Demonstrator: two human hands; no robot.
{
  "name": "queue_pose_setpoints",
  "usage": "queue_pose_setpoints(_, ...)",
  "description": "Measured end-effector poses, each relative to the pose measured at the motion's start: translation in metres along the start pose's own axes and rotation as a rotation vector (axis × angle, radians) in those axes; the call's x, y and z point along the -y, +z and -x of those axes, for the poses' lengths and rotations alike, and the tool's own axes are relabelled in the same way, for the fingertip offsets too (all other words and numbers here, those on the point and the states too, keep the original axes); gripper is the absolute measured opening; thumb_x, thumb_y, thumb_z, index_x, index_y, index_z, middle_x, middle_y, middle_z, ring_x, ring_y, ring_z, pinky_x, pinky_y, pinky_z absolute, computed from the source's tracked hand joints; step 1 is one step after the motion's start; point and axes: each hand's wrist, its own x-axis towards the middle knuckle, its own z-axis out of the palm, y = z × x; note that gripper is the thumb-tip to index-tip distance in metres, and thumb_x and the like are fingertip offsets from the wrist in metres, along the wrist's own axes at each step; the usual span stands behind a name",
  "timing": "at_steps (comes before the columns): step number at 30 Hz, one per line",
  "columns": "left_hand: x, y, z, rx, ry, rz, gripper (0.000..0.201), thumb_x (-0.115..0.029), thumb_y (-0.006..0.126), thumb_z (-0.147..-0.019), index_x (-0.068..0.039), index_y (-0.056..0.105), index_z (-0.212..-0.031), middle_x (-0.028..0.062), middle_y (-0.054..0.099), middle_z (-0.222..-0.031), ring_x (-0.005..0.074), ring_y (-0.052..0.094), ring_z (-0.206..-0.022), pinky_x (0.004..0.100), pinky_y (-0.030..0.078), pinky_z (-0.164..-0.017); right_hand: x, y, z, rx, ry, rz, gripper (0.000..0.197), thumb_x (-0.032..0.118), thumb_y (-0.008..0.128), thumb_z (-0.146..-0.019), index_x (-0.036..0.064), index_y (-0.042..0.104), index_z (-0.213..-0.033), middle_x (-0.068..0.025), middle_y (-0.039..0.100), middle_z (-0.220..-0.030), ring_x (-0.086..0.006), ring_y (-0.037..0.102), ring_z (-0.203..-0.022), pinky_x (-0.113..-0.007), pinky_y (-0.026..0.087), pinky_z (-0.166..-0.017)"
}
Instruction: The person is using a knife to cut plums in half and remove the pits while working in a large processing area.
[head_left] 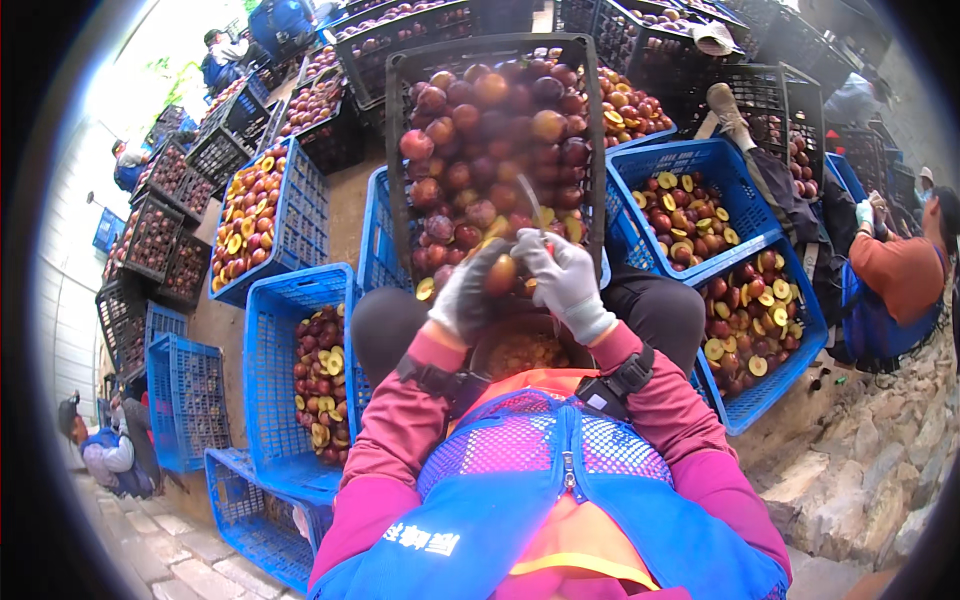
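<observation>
In front of my lap, my left hand (468, 298), in a grey-white glove, is closed around a reddish plum (502, 276). Beside it my right hand (568, 283), in a pale glove, grips a small knife (530, 198) whose thin blade points up and away from me. Just beyond both hands stands a black crate (396, 120) heaped with whole dark red plums (466, 120). Some cut plum pieces with yellow flesh show at its near edge. Below my hands, between my knees, sits a round container (530, 352) of brownish bits, partly hidden by my arms.
Blue crates of halved plums stand close on my left (262, 380) and right (690, 152). An empty-looking blue crate (255, 520) lies at lower left. Black crates of plums (150, 240) stack behind. A person in orange (900, 270) sits at right, by rough stones (880, 450).
</observation>
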Motion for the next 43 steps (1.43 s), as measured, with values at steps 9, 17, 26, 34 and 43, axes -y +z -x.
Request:
queue_pose_setpoints(9, -0.09, -0.22, 0.072, -0.665, -0.092, -1.789, 0.065, -0.047, 0.08, -0.095, -0.005, 0.068, -0.142, 0.0178, 0.075, -0.13, 0.0367, 0.074, -0.116, 0.0462, 0.059, -0.101, -0.01, -0.079, 0.029, 0.155, 0.562, -0.033, 0.046, 0.046, 0.058, -0.116, 0.0024, 0.071, -0.122, -0.0046, 0.068, -0.071, -0.0109, 0.055, -0.042, -0.026, 0.042, -0.041)
queue_pose_setpoints(17, 0.015, -0.12, -0.134, 0.099, -0.216, -1.855, 0.055, -0.028, 0.066, -0.098, -0.01, 0.063, -0.15, 0.0229, 0.067, -0.147, 0.0407, 0.07, -0.129, 0.0512, 0.056, -0.11, 0.007, -0.049, 0.062, 0.247, 0.531, -0.075, 0.041, 0.03, 0.057, -0.117, 0.0048, 0.062, -0.148, -0.0009, 0.062, -0.073, -0.0071, 0.056, -0.051, -0.023, 0.048, -0.044)
queue_pose_setpoints(26, -0.02, -0.06, -0.058, 0.015, -0.192, 0.47, 0.046, -0.046, 0.07, -0.109, -0.004, 0.068, -0.13, 0.0166, 0.077, -0.111, 0.0293, 0.078, -0.096, 0.0423, 0.068, -0.077, 0.05, -0.064, 0.042, 0.125, 0.303, -0.339, 0.044, 0.031, 0.045, -0.121, 0.0071, 0.057, -0.157, -0.0046, 0.069, -0.08, -0.008, 0.059, -0.049, -0.021, 0.047, -0.046)
queue_pose_setpoints(34, 0.005, 0.003, 0.025, -0.033, -0.256, 0.654, 0.049, -0.046, 0.066, -0.112, -0.008, 0.066, -0.143, 0.0045, 0.075, -0.121, 0.0181, 0.074, -0.107, 0.0333, 0.063, -0.089, 0.066, -0.015, 0.044, 0.25, 0.164, -0.272, 0.048, 0.024, 0.053, -0.118, 0.0074, 0.054, -0.163, -0.0006, 0.065, -0.071, -0.0055, 0.052, -0.048, -0.024, 0.044, -0.045)
queue_pose_setpoints(43, 0.034, 0.004, 0.034, 0.115, -0.2, 0.536, 0.042, -0.038, 0.074, -0.108, -0.006, 0.07, -0.135, -0.0003, 0.071, -0.114, 0.0118, 0.068, -0.104, 0.0298, 0.057, -0.095, 0.037, -0.004, 0.051, 0.127, -0.194, 0.197, 0.045, 0.024, 0.058, -0.116, 0.0024, 0.059, -0.156, -0.0092, 0.078, -0.091, -0.02, 0.071, -0.068, -0.035, 0.055, -0.062)
